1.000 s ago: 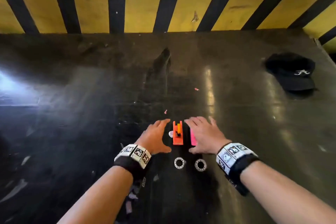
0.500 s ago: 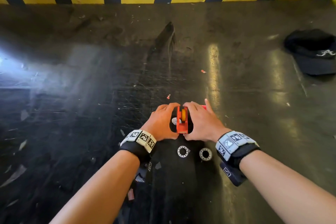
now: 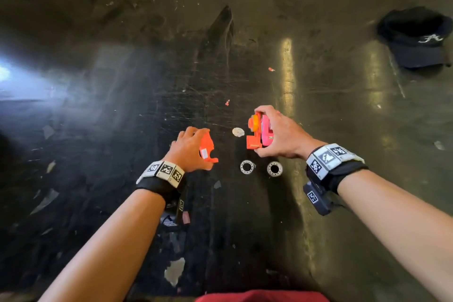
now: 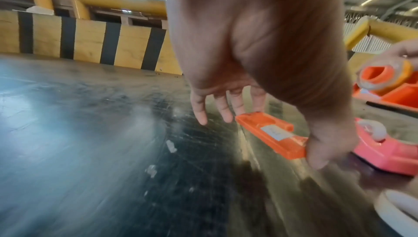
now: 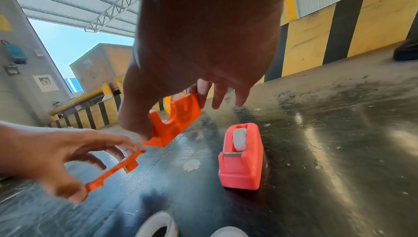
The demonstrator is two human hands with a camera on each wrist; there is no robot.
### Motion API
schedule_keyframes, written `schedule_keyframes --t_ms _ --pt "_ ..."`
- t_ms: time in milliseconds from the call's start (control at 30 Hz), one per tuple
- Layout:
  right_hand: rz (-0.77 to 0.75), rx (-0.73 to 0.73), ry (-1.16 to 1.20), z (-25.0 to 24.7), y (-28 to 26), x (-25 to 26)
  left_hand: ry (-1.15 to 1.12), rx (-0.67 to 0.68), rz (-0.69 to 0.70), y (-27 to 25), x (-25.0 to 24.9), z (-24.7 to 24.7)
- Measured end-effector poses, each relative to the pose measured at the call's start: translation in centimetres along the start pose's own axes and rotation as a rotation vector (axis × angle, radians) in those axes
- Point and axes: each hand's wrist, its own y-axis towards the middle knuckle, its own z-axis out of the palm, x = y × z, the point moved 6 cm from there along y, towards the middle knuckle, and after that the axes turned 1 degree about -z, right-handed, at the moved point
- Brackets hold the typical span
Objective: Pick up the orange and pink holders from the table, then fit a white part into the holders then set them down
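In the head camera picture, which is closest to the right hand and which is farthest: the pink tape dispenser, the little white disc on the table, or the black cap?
From the right hand, in the head view:
1. Pink plastic tape dispenser, just under the hand.
2. Small round white disc, lying on the table to the hand's left.
3. Black fabric cap, far off at the table's back right corner.

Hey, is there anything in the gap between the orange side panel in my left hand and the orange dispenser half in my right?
Nothing visible. The left hand holds the orange panel, the right hand the orange dispenser half, lifted. The pink dispenser stands off to the side.
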Motion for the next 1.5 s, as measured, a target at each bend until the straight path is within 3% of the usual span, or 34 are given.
schedule_keyframes --t_ms 100,233,300,367,467,567,700,800,933,1067,1200,1367,1500 --pt "-0.008 0.002 0.015 0.9 -0.2 0.9 0.106 0.021 -0.074 -0.6 0.4 1.3" --pt "-0.016 0.038 0.037 1.6 -0.5 1.9 0.086 0.037 -0.116 -1.0 0.4 2.1" --pt "-0.029 0.040 0.036 1.6 -0.7 2.1 -0.023 -0.038 -0.053 -0.9 -0.9 1.1" --pt "-0.042 0.038 0.036 1.6 -1.0 2.2 -0.273 -0.129 0.060 -0.7 -3.1 -1.0" --pt "-0.069 0.029 0.044 1.6 -1.3 2.7 -0.582 -0.054 0.114 -0.4 -6.5 -3.0" --pt "-0.092 0.022 0.063 1.6 -1.4 3.2 -0.625 -0.031 0.138 0.2 -8.1 -3.3" --pt "-0.058 0.022 0.061 1.6 -2.0 2.1 -0.703 -0.148 0.075 0.1 -6.8 -2.8" --pt "0.020 0.018 0.056 1.4 -2.8 0.6 -0.509 -0.253 0.017 -0.7 -4.9 -1.3" --pt "0.060 0.055 0.058 1.6 -3.6 -0.7 -0.058 -0.045 -0.021 -1.6 -4.2 3.8" --pt "0.064 0.046 0.062 2.1 -4.1 -1.4 0.154 -0.074 -0.034 -2.1 -4.4 6.0" --pt "0.064 0.025 0.079 2.3 -4.7 -2.1 0.198 -0.171 0.092 -1.8 -7.8 6.2" --pt "0.058 0.036 0.061 2.1 -5.3 -2.5 0.231 -0.067 0.075 -0.3 -10.9 7.3" --pt "0.050 0.019 0.069 1.8 -5.9 -3.1 0.004 -0.067 0.047 -0.2 -10.7 6.8"
